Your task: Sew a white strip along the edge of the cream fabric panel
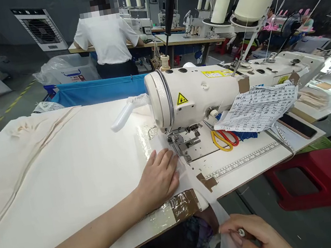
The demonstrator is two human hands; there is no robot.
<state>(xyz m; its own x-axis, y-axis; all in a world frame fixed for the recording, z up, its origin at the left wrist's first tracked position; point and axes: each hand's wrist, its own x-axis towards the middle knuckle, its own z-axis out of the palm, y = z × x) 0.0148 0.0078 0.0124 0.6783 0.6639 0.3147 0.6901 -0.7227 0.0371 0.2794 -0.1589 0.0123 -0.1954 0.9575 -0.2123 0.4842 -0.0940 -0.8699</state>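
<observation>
The left hand [159, 180] lies flat, fingers together, on the fabric [64, 166] beside the presser foot [181, 144]; the right hand [255, 236] pinches a strip [224, 232].

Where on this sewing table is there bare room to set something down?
Bare white tabletop lies between the left hand and the folded cloth. It is crowded right of the presser foot: scissors, paper sheets, phone.
</observation>
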